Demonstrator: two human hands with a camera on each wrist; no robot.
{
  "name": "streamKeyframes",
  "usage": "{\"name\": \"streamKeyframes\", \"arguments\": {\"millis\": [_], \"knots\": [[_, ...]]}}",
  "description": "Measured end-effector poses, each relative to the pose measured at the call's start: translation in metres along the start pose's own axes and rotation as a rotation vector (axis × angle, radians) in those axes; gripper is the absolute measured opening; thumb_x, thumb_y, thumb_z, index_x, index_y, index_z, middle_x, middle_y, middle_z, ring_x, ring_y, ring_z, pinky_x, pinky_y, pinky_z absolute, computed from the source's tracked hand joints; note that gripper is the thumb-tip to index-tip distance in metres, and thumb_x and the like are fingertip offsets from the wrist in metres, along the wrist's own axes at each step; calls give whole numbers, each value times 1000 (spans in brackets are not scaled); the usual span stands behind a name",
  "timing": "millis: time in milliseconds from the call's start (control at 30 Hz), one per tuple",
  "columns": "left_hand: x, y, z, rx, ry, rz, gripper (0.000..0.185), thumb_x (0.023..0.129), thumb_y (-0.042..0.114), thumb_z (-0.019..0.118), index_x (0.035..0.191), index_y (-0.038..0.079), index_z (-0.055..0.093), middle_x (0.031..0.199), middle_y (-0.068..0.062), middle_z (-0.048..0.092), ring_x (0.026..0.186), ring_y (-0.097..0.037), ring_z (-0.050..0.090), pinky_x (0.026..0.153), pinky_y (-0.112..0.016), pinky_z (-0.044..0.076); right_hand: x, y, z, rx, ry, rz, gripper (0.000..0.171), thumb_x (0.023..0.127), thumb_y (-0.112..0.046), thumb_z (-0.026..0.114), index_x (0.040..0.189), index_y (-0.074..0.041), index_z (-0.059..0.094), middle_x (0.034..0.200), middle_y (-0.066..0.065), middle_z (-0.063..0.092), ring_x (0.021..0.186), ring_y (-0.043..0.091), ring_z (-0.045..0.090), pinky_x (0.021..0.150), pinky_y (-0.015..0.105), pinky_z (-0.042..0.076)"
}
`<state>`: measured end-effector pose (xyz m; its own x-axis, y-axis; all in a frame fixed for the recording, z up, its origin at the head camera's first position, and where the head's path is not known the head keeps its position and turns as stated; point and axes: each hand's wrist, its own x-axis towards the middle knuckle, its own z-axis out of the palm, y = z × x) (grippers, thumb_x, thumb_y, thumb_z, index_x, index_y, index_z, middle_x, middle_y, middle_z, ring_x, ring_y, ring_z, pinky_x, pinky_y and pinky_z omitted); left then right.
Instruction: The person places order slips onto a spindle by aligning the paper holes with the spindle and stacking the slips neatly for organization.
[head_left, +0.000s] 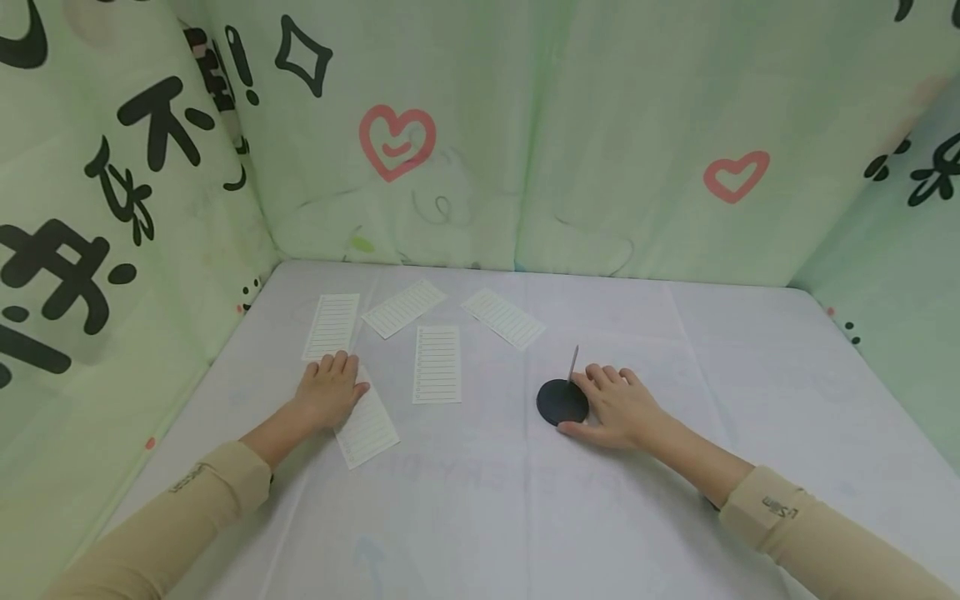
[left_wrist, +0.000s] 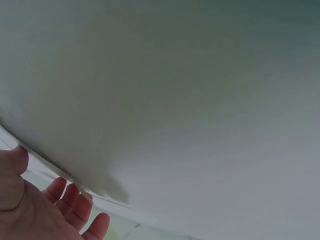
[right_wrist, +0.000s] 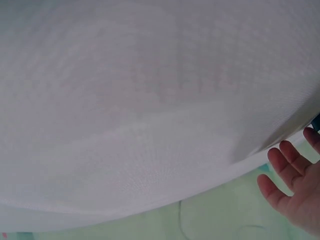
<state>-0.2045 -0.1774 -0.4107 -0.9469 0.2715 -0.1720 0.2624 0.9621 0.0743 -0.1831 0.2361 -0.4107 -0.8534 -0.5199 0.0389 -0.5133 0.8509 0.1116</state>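
Observation:
In the head view my left hand (head_left: 327, 392) rests over the upper end of a lined paper slip (head_left: 369, 429), its thumb at the slip's right edge. The fingertips (left_wrist: 75, 200) come down at the tabletop in the left wrist view. Over on the right, my right hand (head_left: 617, 406) grips a receipt spike (head_left: 561, 402) by its round black base, thumb at the near edge and index finger by the upright metal pin. Only a dark bit of that base shows beside the fingertips (right_wrist: 285, 160) in the right wrist view.
Another lined slip (head_left: 332, 325) lies just beyond my left hand. Further slips lie across the white-covered table (head_left: 637, 517): a tilted one (head_left: 405, 308), a straight one (head_left: 437, 364) and one angled right (head_left: 504, 318). Pale green printed curtains (head_left: 622, 108) stand around the table's back and sides.

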Motion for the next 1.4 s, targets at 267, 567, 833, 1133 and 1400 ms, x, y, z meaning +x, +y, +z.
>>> {"name": "streamKeyframes", "arguments": {"millis": [267,567,833,1133,1400], "knots": [[0,3,-4,-22,5,-9,37,97,26,44,114,-6,36,98,-16,36,96,-34,34,89,-52,26,1,0,0,-7,-2,-3,76,79,-68,48,124,-7,48,115,13,47,102,30,47,85,49,37],[-2,3,-2,18,70,-13,40,95,29,48,116,-3,36,99,-16,40,103,-37,35,98,-58,13,1,1,3,-5,21,-14,75,78,-68,48,123,-7,48,113,13,47,100,29,47,84,48,37],[-4,4,-2,69,126,11,37,95,15,47,124,-5,36,111,-21,46,107,-38,38,96,-56,19,1,0,1,-4,14,-14,74,79,-68,48,123,-8,49,112,12,47,99,29,47,85,48,37],[-4,7,-4,115,225,58,27,93,1,41,119,-6,40,105,-18,46,103,-35,40,97,-54,23,0,0,0,0,0,-3,75,79,-68,48,124,-7,49,114,13,47,101,30,47,86,49,36],[-4,11,-8,142,298,82,20,93,0,40,114,-3,43,101,-14,46,97,-31,41,93,-51,25,0,-1,-1,8,-10,1,76,79,-67,48,124,-6,49,115,14,47,103,31,46,87,49,35]]}}
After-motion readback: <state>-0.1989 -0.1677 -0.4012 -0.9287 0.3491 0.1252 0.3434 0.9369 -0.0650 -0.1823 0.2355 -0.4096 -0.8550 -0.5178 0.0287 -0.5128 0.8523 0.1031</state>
